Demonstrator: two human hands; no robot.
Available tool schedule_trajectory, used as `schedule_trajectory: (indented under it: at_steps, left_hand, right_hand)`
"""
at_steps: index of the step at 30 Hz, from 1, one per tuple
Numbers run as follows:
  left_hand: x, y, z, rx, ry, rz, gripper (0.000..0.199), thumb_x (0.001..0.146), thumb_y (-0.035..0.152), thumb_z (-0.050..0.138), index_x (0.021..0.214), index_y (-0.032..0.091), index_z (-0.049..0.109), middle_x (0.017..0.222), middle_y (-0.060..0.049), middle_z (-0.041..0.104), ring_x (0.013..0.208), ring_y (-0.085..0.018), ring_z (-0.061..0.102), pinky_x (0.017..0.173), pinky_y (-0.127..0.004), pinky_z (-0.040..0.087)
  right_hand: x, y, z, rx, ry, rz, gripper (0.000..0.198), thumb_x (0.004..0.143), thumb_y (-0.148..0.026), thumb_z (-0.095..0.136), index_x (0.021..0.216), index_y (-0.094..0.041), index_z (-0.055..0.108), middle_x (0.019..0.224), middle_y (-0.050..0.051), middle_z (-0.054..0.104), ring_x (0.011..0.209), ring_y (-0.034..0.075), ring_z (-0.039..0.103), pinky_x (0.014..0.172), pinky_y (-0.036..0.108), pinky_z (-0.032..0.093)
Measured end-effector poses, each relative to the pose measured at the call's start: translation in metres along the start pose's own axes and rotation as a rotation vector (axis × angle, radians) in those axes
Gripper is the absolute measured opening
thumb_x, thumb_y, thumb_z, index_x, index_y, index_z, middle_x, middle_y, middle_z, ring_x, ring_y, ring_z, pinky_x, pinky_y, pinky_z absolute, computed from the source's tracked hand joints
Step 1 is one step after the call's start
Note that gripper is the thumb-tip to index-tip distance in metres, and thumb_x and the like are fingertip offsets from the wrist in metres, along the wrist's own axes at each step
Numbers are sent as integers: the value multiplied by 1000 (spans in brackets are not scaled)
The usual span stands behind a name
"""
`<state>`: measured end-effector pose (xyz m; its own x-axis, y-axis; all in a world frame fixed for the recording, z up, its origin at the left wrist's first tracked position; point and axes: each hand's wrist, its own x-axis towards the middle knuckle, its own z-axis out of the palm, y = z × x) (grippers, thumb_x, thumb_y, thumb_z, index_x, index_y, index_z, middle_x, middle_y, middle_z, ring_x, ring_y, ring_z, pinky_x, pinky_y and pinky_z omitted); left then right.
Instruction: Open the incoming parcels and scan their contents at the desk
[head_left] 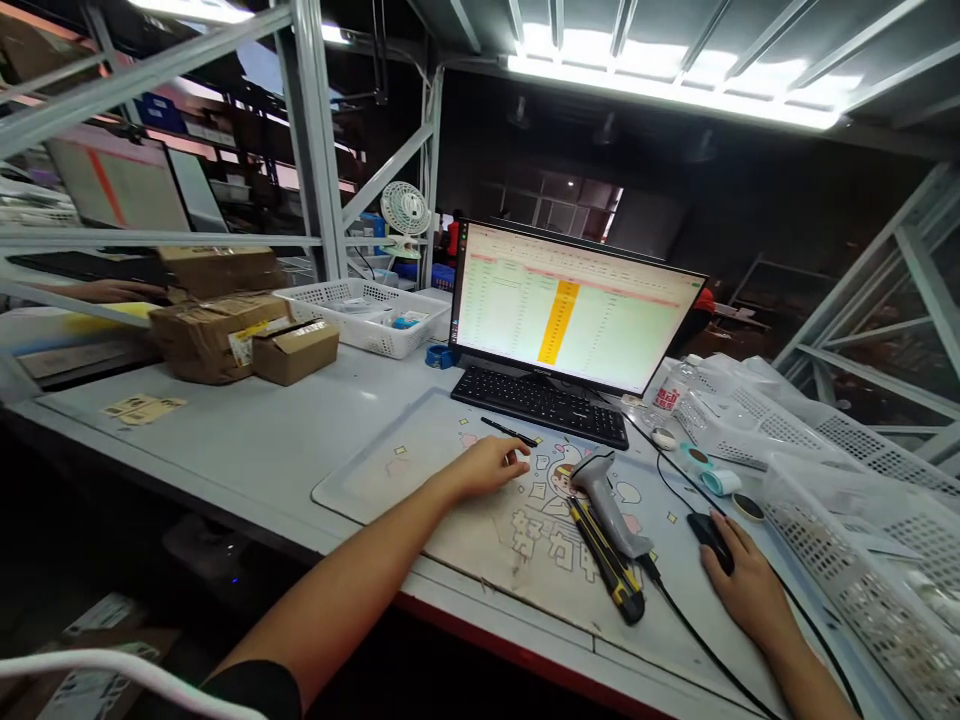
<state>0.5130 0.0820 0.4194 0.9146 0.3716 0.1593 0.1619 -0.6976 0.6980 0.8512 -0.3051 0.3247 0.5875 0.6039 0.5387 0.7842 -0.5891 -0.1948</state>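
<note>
On the printed desk mat (375, 482) rests my left hand (489, 467), holding nothing, its fingers loosely bent and apart. Just beyond its fingertips lies a black pen (508, 431). At the right, my right hand (754, 590) is laid over a black computer mouse (705, 535). Between my hands are a grey barcode scanner (609, 505) on its side and a yellow-and-black utility knife (604, 560) beside it. A black keyboard (536, 402) stands behind the mat, below a monitor (502, 310) with a spreadsheet on it.
Cardboard boxes (296, 352) and a white basket (390, 338) stand at the back left, near a small fan (405, 210). White perforated baskets (832, 530) line the right side. A bottle (675, 385) and tape rolls (721, 483) sit beside them. The scanner cable (701, 635) crosses the front right.
</note>
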Motion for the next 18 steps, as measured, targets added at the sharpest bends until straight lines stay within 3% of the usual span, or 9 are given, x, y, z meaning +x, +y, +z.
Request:
schedule_trajectory:
  at_steps: [7, 11, 18]
  left_hand:
    - [0, 4, 2, -9, -22, -9, 39, 97, 41, 62, 127, 19, 72, 97, -7, 77, 84, -23, 69, 76, -31, 47]
    - [-1, 6, 1, -1, -1, -14, 38, 97, 41, 63, 127, 19, 72, 99, -7, 77, 83, -22, 69, 75, -30, 46]
    - [-2, 7, 1, 6, -16, -6, 39, 97, 41, 64, 128, 19, 72, 98, -7, 77, 82, -22, 68, 73, -29, 45]
  right_hand:
    - [-2, -3, -8, 7, 90, 1, 71, 98, -64, 43, 153, -19, 56, 149, 15, 59, 133, 39, 61, 111, 55, 52]
    - [-6, -6, -11, -7, 67, -23, 67, 99, -61, 45, 156, -26, 52, 152, 11, 58, 132, 37, 61, 107, 55, 55]
    - [-4, 3, -2, 31, 25, -85, 67, 100, -59, 44, 152, -19, 55, 151, 14, 57, 134, 37, 60, 114, 54, 50]
